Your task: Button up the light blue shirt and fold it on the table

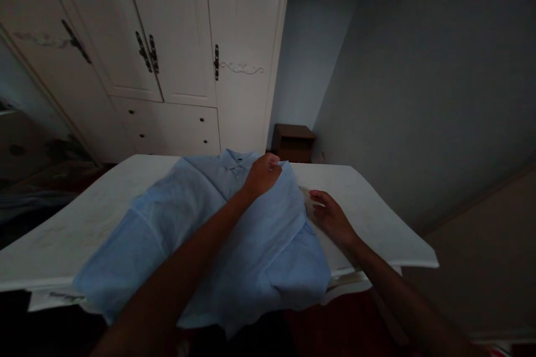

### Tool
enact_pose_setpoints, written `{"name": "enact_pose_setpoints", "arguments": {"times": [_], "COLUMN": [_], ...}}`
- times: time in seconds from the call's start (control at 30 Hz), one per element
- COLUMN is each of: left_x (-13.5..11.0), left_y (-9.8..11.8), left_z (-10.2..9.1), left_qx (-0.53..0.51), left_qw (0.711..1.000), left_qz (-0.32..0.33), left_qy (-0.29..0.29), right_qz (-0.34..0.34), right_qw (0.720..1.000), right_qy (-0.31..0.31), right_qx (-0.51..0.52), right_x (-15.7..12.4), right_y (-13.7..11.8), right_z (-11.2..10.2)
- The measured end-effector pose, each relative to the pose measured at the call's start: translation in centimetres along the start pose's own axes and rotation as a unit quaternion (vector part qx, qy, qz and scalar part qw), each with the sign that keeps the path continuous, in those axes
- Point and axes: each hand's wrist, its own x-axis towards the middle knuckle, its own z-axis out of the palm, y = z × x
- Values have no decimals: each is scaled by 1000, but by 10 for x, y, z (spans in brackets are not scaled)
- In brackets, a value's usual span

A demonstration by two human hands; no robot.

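Note:
A light blue collared shirt (pixel 192 201) lies spread over the white table (pixel 364 206), its collar toward the far edge and its lower part hanging over the near edge. My left hand (pixel 263 173) is closed at the shirt's right shoulder, pinching the fabric there near the collar. Just right of the shirt, my right hand (pixel 330 215) hovers over the table with its fingers curved and apart, holding nothing. My left forearm crosses above the shirt front and hides part of it.
Behind the table stands a white wardrobe (pixel 247 22) with dark handles and drawers. A small brown cabinet (pixel 293 131) sits beyond the far edge, by the grey wall (pixel 419 78) on the right. Dark items lie at far left.

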Motion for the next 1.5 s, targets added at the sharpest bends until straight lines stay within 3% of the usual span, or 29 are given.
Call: {"name": "enact_pose_setpoints", "arguments": {"times": [0.17, 0.37, 0.43, 0.53, 0.73, 0.97, 1.17, 1.37, 1.5], "left_x": [62, 97, 105, 114, 123, 121, 121, 125, 126], "left_y": [-25, -46, -49, -52, -58, -71, -78, -70, -67], "left_z": [46, 77, 82, 88, 92, 93, 97, 95, 97], "left_qx": [123, 180, 189, 200, 209, 172, 167, 155, 155], "left_qw": [986, 973, 971, 966, 963, 970, 973, 974, 977], "left_qz": [-73, -105, -105, -104, -86, -84, -80, -85, -88], "left_qy": [-82, -98, -101, -124, -144, -147, -137, -138, -121], "right_qz": [37, -12, -31, -22, 1, 31, 27, 12, -20], "right_qw": [992, 968, 962, 961, 957, 975, 941, 923, 901], "right_qy": [-40, -106, -101, -60, -63, -34, -63, -43, -74], "right_qx": [-111, -225, -252, -268, -284, -216, -331, -382, -428], "right_x": [-16, -24, -22, -15, -12, -26, -20, -5, 1], "right_y": [-3, -24, -28, -30, -30, -33, -47, -48, -50], "right_z": [-1, 6, 9, 12, 9, 8, 17, 19, 23]}}
